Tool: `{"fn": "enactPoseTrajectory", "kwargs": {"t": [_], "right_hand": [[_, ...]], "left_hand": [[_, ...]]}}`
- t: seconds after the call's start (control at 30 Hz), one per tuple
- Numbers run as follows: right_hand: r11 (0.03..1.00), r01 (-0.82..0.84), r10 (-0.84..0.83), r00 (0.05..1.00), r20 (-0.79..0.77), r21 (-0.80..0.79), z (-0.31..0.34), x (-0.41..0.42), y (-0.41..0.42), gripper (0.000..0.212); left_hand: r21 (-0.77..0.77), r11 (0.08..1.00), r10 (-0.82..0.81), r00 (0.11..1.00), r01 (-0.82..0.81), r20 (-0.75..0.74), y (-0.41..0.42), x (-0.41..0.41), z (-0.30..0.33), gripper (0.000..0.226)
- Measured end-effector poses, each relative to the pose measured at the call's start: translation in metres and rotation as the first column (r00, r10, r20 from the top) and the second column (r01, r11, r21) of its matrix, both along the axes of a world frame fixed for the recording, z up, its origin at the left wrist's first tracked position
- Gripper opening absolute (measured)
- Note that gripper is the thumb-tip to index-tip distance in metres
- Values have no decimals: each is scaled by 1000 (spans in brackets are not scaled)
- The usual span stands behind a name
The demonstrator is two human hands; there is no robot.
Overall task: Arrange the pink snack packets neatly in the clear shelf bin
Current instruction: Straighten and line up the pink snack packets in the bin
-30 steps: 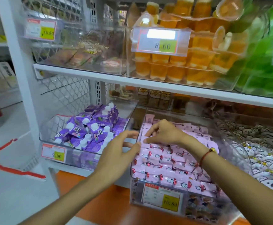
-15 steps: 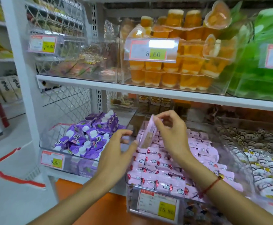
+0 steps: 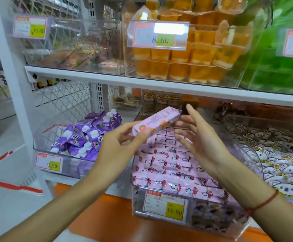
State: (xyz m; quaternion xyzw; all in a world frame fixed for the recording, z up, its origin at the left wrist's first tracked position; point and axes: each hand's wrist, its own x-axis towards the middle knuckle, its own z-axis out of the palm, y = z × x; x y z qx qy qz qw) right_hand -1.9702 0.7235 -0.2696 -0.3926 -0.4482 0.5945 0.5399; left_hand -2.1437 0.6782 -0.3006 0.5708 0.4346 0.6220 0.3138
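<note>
Fingers (image 3: 124,135) of the left hand (image 3: 117,147) are closed on one pink packet (image 3: 157,120) by its near end; right hand (image 3: 197,135) is spread open beside it; packet is judged light, crushable; edges advised.

I'm seeing bright, even light; glare is washing out the price tag (image 3: 158,34), and wide-angle distortion and blur are softening edges around it.

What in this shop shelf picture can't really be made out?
All in the head view:
- Small print on the white and yellow price tag of the clear plastic shelf bin: too small; only 15.80 reads.
- Lettering on the long pink snack packet in the left hand: blurred.
- Packets beneath the open right hand: hidden by it.
- Green goods, upper right: blurred, cut off.
</note>
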Motion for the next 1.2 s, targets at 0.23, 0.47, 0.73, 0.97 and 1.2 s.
{"fn": "enactPoseTrajectory", "kwargs": {"t": [0.23,0.47,0.73,0.97,1.2], "right_hand": [[983,-139,120,980,161,118,-9,-12,1,27],[972,-214,196,966,170,100,-14,-12,5,33],[699,-438,-104,719,687,565,-17,-13,0,29],[859,-112,-210,813,544,499,-24,-19,26,38],[838,-200,-248,688,682,508,-49,-27,45,45]], "left_hand": [[-312,947,-24,986,75,164,-1,5,5,53],[-90,995,60,994,-51,93,-3,-3,2,17],[123,990,71,997,-69,-12,-2,-5,-2,26],[-127,981,100,947,-144,-305,8,-15,-30,41],[-206,976,7,958,-69,-286,9,-15,-38,13]]}}
